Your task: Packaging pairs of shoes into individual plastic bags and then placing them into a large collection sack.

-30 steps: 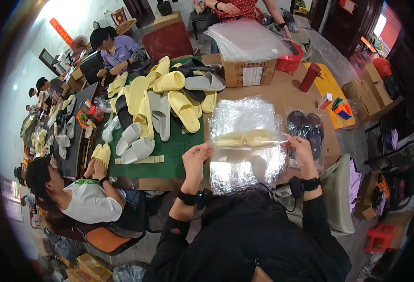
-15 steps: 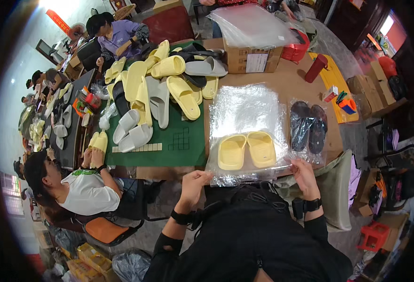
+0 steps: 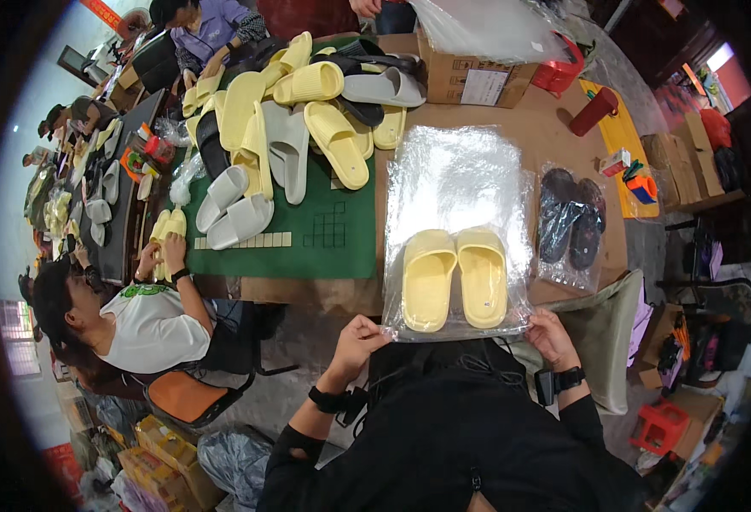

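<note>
Landmark: the clear plastic bag (image 3: 459,183) lying flat on the brown table (image 3: 546,136), holding a pair of pale yellow foam slides (image 3: 455,277) side by side, toes pointing away from the person, at the bag's near end.

Left hand (image 3: 360,337) pinches the bag's near left corner, fingers closed on the plastic. Right hand (image 3: 551,328) pinches the near right corner, fingers likewise closed on the film. Both wrists wear black bands; sleeves are black.

Just right of the bag: a second smaller clear bag with a pair of dark slides (image 3: 570,218) inside, lying flat, edges touching or nearly touching the landmark bag, cannot tell which.

Left of the bag: a green cutting mat (image 3: 316,243), touching the bag's left edge. On the mat's far part, a heap of loose yellow, grey and white slides (image 3: 294,111).

Beyond the bag's far end: a brown cardboard box (image 3: 478,77) with loose clear plastic sheeting (image 3: 486,26) on top. Far right of the bag: a dark red cylindrical bottle (image 3: 594,111) standing upright, near a red basket (image 3: 560,75).

Far left of the bag, past the mat: a seated person in a white shirt (image 3: 149,328) holding yellow slides (image 3: 169,235) at the table edge. Another person in purple (image 3: 213,26) sits at the far left corner.
</note>
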